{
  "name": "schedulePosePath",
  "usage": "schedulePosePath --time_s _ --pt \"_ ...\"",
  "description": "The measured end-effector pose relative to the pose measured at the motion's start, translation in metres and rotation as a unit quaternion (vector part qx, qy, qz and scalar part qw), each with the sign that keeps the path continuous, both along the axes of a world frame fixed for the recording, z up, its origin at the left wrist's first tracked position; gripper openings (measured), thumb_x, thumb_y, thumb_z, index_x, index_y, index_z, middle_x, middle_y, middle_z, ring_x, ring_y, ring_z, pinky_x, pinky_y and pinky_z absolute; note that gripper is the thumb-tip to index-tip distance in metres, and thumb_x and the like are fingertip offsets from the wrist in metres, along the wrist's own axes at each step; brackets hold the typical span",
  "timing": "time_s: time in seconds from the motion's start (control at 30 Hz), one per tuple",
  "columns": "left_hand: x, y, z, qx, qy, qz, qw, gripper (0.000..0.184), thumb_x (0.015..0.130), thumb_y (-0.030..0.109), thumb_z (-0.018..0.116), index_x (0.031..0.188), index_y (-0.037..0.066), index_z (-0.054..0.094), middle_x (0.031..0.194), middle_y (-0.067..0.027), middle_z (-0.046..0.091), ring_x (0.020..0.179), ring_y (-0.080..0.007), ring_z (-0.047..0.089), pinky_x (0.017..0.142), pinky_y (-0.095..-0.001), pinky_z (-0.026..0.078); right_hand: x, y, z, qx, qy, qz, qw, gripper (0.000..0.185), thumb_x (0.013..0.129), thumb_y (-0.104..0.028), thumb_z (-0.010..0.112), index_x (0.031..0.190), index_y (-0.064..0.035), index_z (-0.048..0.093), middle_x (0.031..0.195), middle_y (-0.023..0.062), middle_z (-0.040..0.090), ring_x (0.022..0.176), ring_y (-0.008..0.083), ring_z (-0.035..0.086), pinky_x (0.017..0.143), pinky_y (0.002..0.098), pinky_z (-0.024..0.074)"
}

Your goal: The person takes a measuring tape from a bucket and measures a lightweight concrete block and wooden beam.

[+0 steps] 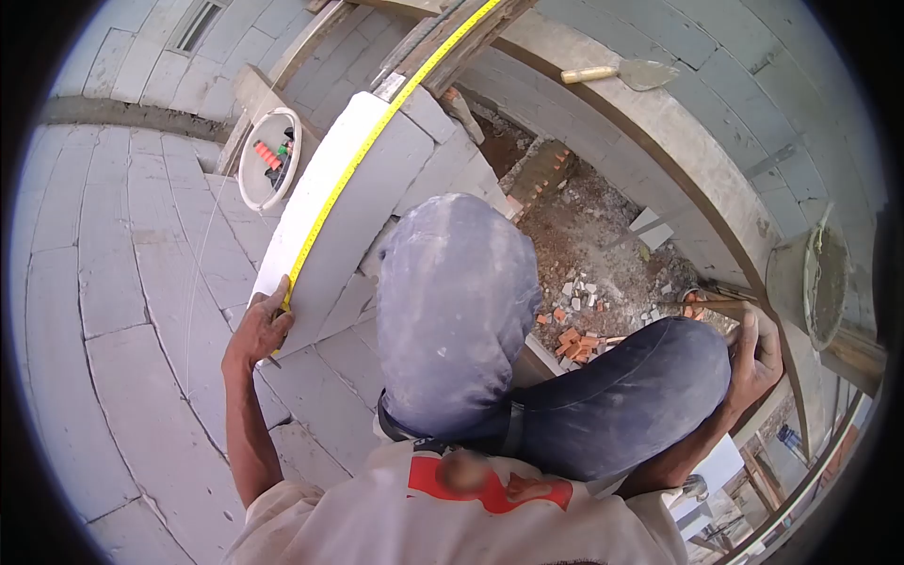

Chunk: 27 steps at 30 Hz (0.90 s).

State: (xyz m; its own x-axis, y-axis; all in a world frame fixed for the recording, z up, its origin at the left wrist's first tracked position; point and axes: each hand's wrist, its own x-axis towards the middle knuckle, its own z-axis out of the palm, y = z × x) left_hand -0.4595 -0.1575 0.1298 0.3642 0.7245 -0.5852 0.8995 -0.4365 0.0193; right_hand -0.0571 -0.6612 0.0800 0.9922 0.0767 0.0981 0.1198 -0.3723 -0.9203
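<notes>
Grey blockwork [122, 282]; yellow tape measure [345, 179], pinched in left hand [257, 331]; thin brown stick [723, 305], clasped in right hand [759, 363].

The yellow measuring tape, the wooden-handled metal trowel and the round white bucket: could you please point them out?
Yellow measuring tape [377, 130]: head view, midway along the extended strip.
Wooden-handled metal trowel [635, 73]: head view, on the blade near the handle.
Round white bucket [254, 189]: head view, on the inner wall.

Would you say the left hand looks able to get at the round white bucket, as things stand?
Probably not without letting go and stretching: the left hand holds the yellow tape measure, and the bucket sits farther forward, though nothing visible blocks the way.
</notes>
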Motion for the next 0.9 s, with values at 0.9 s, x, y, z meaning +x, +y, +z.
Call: schedulePosePath --time_s 0.9 --pt "-0.001 -0.013 -0.002 0.045 0.013 0.073 0.996 0.072 0.095 0.021 0.070 0.163 0.027 0.045 0.140 -0.0239 0.053 0.125 -0.0447 0.060 0.105 -0.0643 0.052 -0.039 0.551 0.051 -0.191 -0.251 0.717 0.622 0.021 0.095 -0.018 0.075 0.103 0.0010 0.076 0.103 0.0201 0.076 0.096 0.0383 0.074 0.089 0.0470 0.0582"
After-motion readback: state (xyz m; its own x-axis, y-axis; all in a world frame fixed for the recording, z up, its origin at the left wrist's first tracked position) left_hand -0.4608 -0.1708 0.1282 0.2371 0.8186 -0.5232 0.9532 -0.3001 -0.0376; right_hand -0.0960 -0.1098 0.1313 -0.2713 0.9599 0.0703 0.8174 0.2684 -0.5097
